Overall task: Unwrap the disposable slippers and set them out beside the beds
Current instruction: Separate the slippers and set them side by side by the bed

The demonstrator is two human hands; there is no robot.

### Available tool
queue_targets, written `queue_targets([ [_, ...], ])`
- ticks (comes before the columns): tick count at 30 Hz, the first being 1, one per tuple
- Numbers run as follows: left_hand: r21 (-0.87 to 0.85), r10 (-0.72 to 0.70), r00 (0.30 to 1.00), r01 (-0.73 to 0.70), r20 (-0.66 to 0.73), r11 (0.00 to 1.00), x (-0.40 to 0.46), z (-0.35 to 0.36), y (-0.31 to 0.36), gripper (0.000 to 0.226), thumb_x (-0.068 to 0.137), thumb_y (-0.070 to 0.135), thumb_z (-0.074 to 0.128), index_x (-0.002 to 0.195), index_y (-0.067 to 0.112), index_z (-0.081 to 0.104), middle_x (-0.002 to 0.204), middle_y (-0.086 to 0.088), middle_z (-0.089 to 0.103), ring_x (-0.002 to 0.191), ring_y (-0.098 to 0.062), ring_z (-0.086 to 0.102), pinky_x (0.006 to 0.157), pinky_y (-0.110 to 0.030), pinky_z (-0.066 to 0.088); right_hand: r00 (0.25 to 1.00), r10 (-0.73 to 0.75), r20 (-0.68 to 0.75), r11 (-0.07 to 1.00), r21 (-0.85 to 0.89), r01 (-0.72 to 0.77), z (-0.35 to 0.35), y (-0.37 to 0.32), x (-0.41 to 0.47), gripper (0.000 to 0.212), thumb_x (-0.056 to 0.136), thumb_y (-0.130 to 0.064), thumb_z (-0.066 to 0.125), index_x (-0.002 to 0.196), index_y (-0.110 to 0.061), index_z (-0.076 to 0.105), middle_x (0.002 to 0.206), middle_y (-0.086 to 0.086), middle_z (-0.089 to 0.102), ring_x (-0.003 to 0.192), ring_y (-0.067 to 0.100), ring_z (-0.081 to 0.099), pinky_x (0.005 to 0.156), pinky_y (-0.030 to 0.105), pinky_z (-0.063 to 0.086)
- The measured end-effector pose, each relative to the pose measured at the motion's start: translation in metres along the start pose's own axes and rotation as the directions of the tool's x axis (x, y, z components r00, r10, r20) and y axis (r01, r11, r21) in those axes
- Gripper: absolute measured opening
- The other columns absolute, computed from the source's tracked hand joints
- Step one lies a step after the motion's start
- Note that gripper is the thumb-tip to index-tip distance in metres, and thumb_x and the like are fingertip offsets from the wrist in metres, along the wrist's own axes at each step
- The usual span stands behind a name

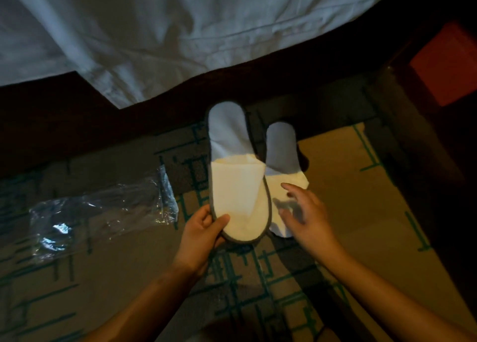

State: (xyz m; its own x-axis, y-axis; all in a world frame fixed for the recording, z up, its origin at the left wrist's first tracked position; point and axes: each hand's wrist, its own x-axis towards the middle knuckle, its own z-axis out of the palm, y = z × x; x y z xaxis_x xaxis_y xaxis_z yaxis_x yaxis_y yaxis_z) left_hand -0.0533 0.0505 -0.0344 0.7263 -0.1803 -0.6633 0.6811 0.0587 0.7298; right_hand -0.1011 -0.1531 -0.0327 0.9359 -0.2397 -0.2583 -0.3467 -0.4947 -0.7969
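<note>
Two white disposable slippers with grey edging are over the patterned carpet just below the bed's edge. My left hand (pixel 202 234) pinches the near end of the left slipper (pixel 236 176), thumb on top, holding it above the floor. The right slipper (pixel 281 161) lies flat on the carpet beside it, its heel end toward the bed. My right hand (pixel 303 215) hovers over the near part of that slipper with fingers spread and relaxed, holding nothing. An empty clear plastic wrapper (pixel 100 210) lies crumpled on the carpet to the left.
The bed with its white sheet (pixel 160 32) and dark base fills the top of the view. A dark wooden piece of furniture with a red panel (pixel 444 60) stands at the right. Carpet (pixel 348 212) with green line pattern covers the floor.
</note>
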Motion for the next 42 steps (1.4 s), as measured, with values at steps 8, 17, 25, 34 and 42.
queue_targets([
  [8, 0.012, -0.111, 0.99, 0.112, -0.084, 0.994, 0.009, -0.028, -0.024, 0.021, 0.088, 0.001, 0.052, 0.101, 0.017, 0.057, 0.1, -0.005, 0.067, 0.09, -0.017, 0.065, 0.065, -0.023, 0.06, 0.908, 0.009, 0.418, 0.653, -0.691, 0.311, 0.018, 0.024, 0.004, 0.076, 0.087, -0.047, 0.051, 0.149, -0.03, 0.01, 0.16, 0.011, 0.0, 0.146, 0.032, -0.004, 0.116, 0.05, 0.009],
  [17, 0.896, 0.268, 0.964, -0.116, -0.004, 0.429, 0.0, -0.028, -0.03, 0.035, 0.074, 0.036, 0.07, 0.098, 0.02, 0.051, 0.093, 0.007, 0.052, 0.081, -0.01, 0.054, 0.07, -0.023, 0.045, 0.893, -0.092, 0.441, 0.618, -0.678, 0.399, -0.002, 0.044, -0.019, 0.079, 0.064, -0.041, 0.075, 0.134, -0.028, 0.041, 0.145, 0.013, 0.044, 0.137, 0.031, 0.031, 0.101, 0.048, 0.037],
  [25, 0.913, 0.231, 0.9, -0.306, 0.37, -0.271, 0.001, -0.007, -0.049, 0.081, 0.063, 0.066, 0.05, 0.13, 0.021, 0.046, 0.14, -0.017, 0.048, 0.127, -0.035, 0.048, 0.091, -0.051, 0.051, 0.909, -0.028, 0.417, 0.626, -0.702, 0.341, -0.008, 0.046, -0.02, 0.077, 0.06, -0.041, 0.08, 0.129, -0.028, 0.049, 0.139, 0.017, 0.05, 0.129, 0.04, 0.044, 0.09, 0.052, 0.048],
  [34, 0.882, 0.229, 0.877, -0.337, 0.421, -0.33, 0.011, -0.005, -0.047, 0.079, 0.052, 0.048, 0.08, 0.118, 0.016, 0.052, 0.129, -0.021, 0.057, 0.118, -0.038, 0.056, 0.082, -0.049, 0.056, 0.88, -0.074, 0.469, 0.623, -0.667, 0.408, -0.007, 0.038, 0.002, 0.072, 0.072, -0.035, 0.073, 0.137, -0.028, 0.043, 0.152, 0.016, 0.031, 0.14, 0.039, 0.024, 0.104, 0.051, 0.036],
  [42, 0.871, 0.298, 0.836, -0.361, 0.461, -0.333, 0.015, -0.006, -0.05, 0.083, 0.049, 0.05, 0.081, 0.118, 0.016, 0.048, 0.129, -0.019, 0.058, 0.118, -0.035, 0.056, 0.086, -0.046, 0.053, 0.856, -0.102, 0.508, 0.616, -0.643, 0.455, -0.013, 0.039, 0.002, 0.072, 0.074, -0.026, 0.072, 0.138, -0.028, 0.04, 0.153, 0.011, 0.029, 0.142, 0.034, 0.019, 0.106, 0.051, 0.036],
])
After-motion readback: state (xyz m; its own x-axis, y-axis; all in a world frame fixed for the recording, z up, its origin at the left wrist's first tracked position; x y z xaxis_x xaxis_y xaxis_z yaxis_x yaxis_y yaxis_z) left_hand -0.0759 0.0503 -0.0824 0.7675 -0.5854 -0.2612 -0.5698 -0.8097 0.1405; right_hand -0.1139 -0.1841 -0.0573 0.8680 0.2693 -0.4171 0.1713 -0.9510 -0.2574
